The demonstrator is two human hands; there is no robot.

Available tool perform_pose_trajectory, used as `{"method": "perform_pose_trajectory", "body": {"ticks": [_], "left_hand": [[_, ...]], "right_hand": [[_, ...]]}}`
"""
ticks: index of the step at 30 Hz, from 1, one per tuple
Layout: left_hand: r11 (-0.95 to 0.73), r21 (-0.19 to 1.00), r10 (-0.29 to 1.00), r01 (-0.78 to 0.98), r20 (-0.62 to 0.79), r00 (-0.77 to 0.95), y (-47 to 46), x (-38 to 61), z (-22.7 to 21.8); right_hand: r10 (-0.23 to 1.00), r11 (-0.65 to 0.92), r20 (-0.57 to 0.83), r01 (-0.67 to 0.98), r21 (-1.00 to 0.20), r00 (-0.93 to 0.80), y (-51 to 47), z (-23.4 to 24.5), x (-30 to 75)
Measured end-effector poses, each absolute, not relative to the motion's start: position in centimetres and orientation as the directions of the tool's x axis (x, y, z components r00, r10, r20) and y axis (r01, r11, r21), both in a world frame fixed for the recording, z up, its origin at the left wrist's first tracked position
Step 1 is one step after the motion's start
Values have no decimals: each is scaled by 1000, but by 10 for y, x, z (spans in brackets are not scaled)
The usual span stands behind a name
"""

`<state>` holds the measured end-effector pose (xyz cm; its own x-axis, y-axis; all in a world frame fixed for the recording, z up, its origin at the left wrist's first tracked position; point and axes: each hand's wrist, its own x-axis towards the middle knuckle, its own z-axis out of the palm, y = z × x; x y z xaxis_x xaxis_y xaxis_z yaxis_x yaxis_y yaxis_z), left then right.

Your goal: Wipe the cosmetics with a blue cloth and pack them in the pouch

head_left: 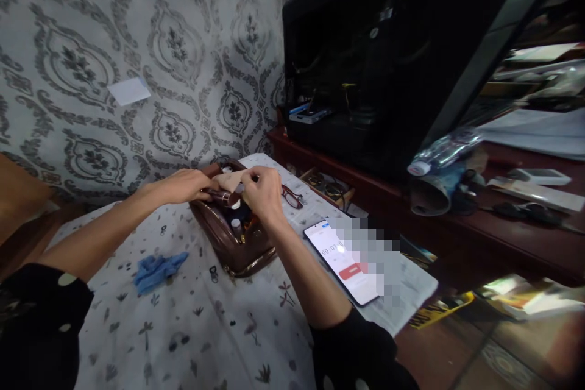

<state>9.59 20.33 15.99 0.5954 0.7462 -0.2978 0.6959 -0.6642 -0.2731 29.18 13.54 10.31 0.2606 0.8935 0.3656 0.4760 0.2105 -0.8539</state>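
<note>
Over the open mouth of the brown leather zippered bag (252, 251), the left hand (191, 185) has its grip curled round a glossy dark-brown rounded item (223, 197) while the right hand (265, 192) pinches a flat beige piece (230, 181), presumably kept close together for steadiness.

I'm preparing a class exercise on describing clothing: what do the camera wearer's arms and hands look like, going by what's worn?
The left sleeve and right sleeve are black with scattered pale round dots, both ending well above the wrists. The left hand and right hand are bare: no glove or watch shows.
</note>
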Motion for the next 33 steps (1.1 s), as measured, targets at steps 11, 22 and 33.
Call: {"method": "perform_pose_trajectory", "body": {"ticks": [11, 22, 33], "left_hand": [[-616, -362, 787, 700, -238, 569, 196, 107, 153], [-603, -396, 797, 692, -268, 541, 195, 114, 151], [-698, -360, 706, 619, -204, 678, 192, 104, 150]], "right_hand": [[877, 258, 387, 399, -880, 286, 137, 99, 295], [882, 262, 377, 369, -892, 284, 137, 98, 297], [875, 278, 350, 244, -929, 334, 140, 97, 301]]}}
